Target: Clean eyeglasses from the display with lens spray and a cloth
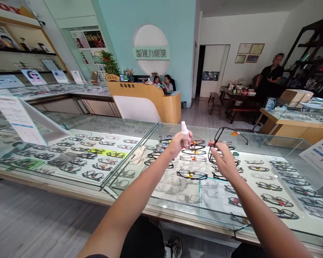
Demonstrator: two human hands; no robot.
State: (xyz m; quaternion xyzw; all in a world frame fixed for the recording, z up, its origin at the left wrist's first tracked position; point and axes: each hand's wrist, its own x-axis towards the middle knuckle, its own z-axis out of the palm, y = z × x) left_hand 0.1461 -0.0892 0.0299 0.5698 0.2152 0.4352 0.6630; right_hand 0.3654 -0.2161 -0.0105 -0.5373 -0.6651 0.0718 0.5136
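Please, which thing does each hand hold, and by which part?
Left hand: the bottle, by its body. Right hand: the glasses, apparently by the front rim.

White bottle (185, 132), black glasses (217, 137), turquoise wall (148, 16)

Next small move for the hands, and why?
Probably bring the small bottle nearer the black glasses: the left hand holds the bottle upright, the right hand holds the glasses, and a gap separates them.

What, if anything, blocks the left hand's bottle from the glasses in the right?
Nothing visible: open air separates the bottle in the left hand from the black-framed glasses in the right hand.
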